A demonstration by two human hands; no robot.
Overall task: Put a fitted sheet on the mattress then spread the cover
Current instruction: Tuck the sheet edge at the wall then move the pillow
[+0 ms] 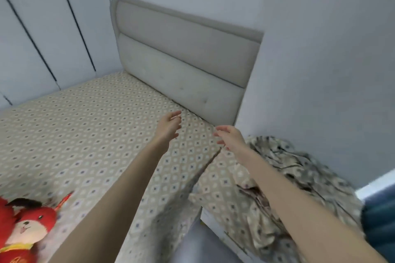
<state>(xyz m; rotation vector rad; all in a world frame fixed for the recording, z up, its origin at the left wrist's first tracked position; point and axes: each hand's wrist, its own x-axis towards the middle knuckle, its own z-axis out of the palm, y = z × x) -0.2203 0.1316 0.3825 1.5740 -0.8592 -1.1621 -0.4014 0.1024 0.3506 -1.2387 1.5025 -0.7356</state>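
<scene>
In the head view, the patterned fitted sheet is seen drawn flat over the top of the bed, with the mattress hidden beneath it. Its skirt hangs loose along the right edge and is judged not yet tucked. The left hand and right hand are extended toward the bed's right corner at the headboard, fingers loosely spread and nothing gripped, presumably so that this corner can be seated. The cover is piled crumpled beside the bed's right edge, away from the sheet top, and a red plush toy lies at the near left edge.
</scene>
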